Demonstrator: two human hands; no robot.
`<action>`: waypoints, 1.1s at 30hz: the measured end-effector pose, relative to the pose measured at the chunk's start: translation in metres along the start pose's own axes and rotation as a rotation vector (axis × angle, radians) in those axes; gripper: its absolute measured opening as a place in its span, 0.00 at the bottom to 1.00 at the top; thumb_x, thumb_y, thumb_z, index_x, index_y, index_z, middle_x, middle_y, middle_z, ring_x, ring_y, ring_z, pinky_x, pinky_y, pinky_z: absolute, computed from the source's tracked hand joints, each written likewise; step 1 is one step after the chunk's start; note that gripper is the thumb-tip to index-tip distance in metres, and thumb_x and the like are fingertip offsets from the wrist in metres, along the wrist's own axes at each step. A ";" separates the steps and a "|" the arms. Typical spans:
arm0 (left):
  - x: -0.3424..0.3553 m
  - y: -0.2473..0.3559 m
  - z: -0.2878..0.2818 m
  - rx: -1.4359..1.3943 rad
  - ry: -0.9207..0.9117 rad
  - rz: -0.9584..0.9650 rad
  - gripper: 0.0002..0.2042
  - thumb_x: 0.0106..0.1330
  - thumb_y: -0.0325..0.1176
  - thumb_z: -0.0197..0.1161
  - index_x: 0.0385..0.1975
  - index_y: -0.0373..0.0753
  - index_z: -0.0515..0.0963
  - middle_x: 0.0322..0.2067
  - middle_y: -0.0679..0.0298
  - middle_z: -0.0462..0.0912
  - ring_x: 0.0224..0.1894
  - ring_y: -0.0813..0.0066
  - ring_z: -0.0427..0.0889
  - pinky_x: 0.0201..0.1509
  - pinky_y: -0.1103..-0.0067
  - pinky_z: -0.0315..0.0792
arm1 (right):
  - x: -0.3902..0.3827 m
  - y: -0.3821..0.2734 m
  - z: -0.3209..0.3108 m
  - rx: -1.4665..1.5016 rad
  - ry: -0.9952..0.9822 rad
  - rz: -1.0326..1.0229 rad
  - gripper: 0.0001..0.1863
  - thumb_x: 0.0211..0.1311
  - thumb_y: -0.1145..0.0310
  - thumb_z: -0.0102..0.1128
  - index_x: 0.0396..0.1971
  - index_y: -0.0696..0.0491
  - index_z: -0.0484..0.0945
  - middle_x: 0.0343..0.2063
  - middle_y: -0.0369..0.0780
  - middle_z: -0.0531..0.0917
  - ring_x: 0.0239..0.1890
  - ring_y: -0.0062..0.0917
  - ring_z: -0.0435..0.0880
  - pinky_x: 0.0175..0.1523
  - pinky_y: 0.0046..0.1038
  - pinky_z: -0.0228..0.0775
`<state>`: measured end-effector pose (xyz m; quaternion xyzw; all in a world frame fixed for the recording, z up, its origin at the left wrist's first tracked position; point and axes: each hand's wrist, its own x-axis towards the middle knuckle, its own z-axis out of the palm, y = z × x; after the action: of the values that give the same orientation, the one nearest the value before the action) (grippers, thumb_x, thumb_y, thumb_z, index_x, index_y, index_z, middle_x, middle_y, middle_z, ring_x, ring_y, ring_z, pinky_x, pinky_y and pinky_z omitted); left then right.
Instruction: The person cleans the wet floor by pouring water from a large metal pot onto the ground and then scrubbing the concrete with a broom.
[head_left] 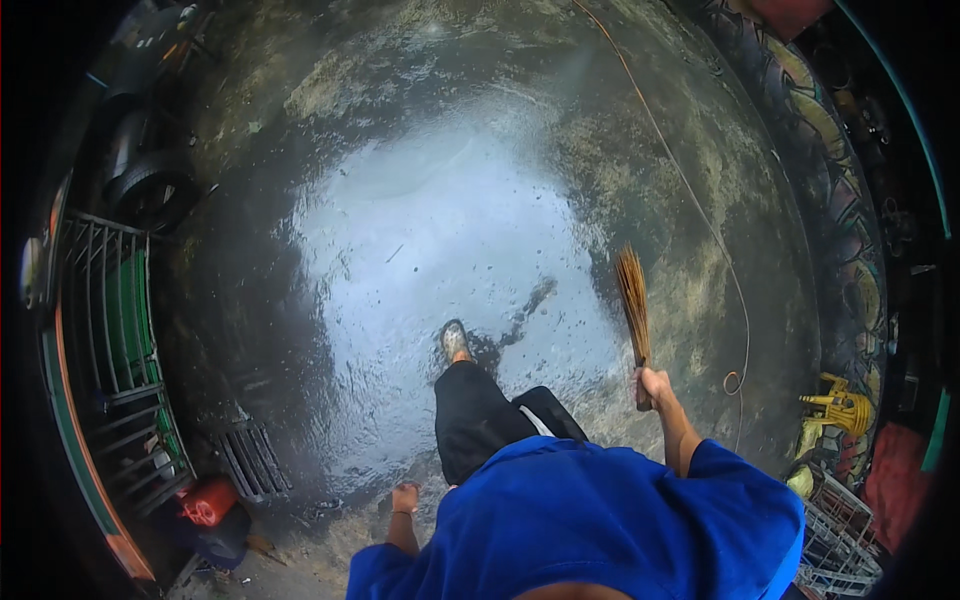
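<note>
My right hand (655, 386) is wrapped round the base of a stick broom (632, 290). The broom's thin brown bristles fan out ahead of the fist, over the floor at the right; whether their tips touch it I cannot tell. My left hand (405, 497) hangs low by my side with its fingers curled in, and nothing shows in it. Beneath me spreads a wet concrete floor (440, 215), its middle shining with reflected light. One foot in a light shoe (454, 340) is planted on the wet part.
A thin orange cord (690, 185) runs down the right side of the floor. Tyres (155, 190), a metal rack (110, 330), a floor grate (252, 460) and a red container (208, 500) line the left. At the right stand a yellow object (840, 408) and a wire crate (835, 530).
</note>
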<state>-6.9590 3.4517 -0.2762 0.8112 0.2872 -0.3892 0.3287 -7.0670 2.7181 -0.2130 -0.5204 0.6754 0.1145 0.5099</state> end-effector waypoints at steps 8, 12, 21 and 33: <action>0.103 0.526 0.067 0.052 -0.011 0.584 0.08 0.70 0.32 0.67 0.35 0.34 0.85 0.30 0.66 0.87 0.34 0.78 0.81 0.42 0.76 0.76 | 0.048 -0.026 -0.168 -0.160 0.194 0.033 0.13 0.62 0.66 0.67 0.29 0.62 0.81 0.20 0.43 0.82 0.19 0.33 0.83 0.26 0.36 0.76; 0.132 0.779 0.109 0.002 0.084 0.760 0.09 0.72 0.34 0.67 0.39 0.33 0.86 0.34 0.62 0.89 0.38 0.75 0.85 0.48 0.75 0.78 | 0.117 -0.121 -0.214 -0.072 0.202 0.125 0.14 0.61 0.63 0.70 0.29 0.60 0.82 0.21 0.42 0.82 0.20 0.32 0.83 0.27 0.36 0.76; 0.077 0.932 0.339 0.161 -0.177 0.418 0.11 0.64 0.37 0.71 0.37 0.35 0.87 0.36 0.57 0.91 0.41 0.68 0.88 0.50 0.73 0.80 | 0.255 -0.520 -0.317 -0.082 0.103 0.130 0.12 0.61 0.63 0.70 0.30 0.58 0.82 0.24 0.42 0.83 0.24 0.29 0.83 0.31 0.35 0.76; 0.091 1.170 0.640 0.187 -0.231 0.231 0.23 0.65 0.53 0.64 0.40 0.35 0.86 0.41 0.39 0.87 0.47 0.38 0.86 0.55 0.56 0.79 | 0.564 -0.980 -0.454 -0.276 -0.220 -0.088 0.10 0.60 0.67 0.65 0.26 0.58 0.79 0.20 0.40 0.81 0.21 0.26 0.81 0.29 0.30 0.74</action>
<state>-6.3491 2.2628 -0.2965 0.8156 0.1150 -0.4646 0.3251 -6.4870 1.6532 -0.0939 -0.5986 0.5701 0.2398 0.5090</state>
